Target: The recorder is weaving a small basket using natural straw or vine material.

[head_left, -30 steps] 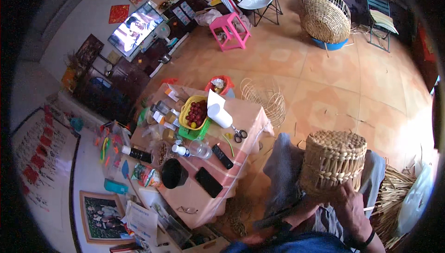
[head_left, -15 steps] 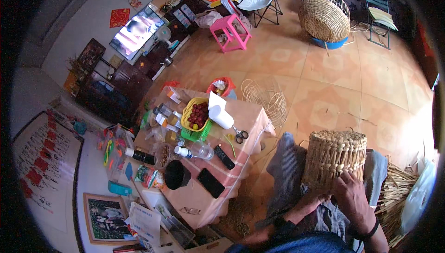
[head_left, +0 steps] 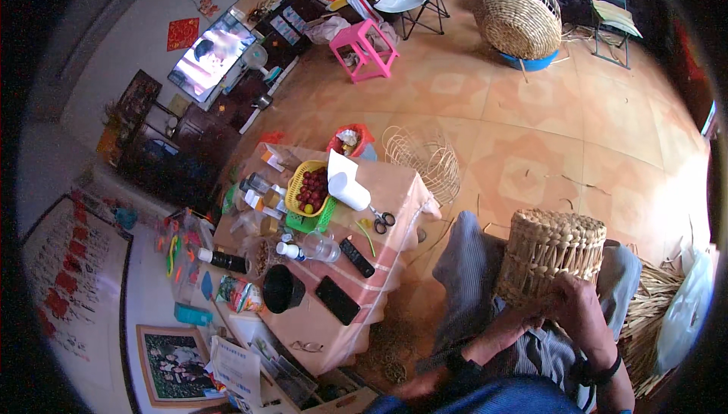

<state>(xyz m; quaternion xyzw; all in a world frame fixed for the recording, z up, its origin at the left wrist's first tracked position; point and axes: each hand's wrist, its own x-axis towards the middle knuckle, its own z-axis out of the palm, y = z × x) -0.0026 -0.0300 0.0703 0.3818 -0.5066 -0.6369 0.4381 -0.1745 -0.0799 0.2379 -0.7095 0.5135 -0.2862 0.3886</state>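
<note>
On my lap lies a tan woven straw basket (head_left: 552,246), tilted, its round closed end away from me. Knotted and open-looking rows of strands run round its side. My left hand (head_left: 528,312) is closed at the basket's near edge, its fingers mostly hidden. Just right of it, my right hand (head_left: 574,297) is closed against the same edge with bent fingers. The two hands meet there, and any strand between them cannot be made out. Striped grey cloth (head_left: 464,285) covers my knees under the basket.
Left of me stands a cloth-covered table (head_left: 394,262) with scissors (head_left: 384,221), a phone (head_left: 337,299), a remote (head_left: 357,257) and a yellow fruit basket (head_left: 298,174). Straw bundles (head_left: 644,300) lie at my right beside a plastic bag (head_left: 686,315). An unfinished frame (head_left: 425,164) lies beyond the table.
My view has shifted a little. The basket has turned slightly and tipped toward me; my right hand has moved from its side down to the near edge, close against my left.
</note>
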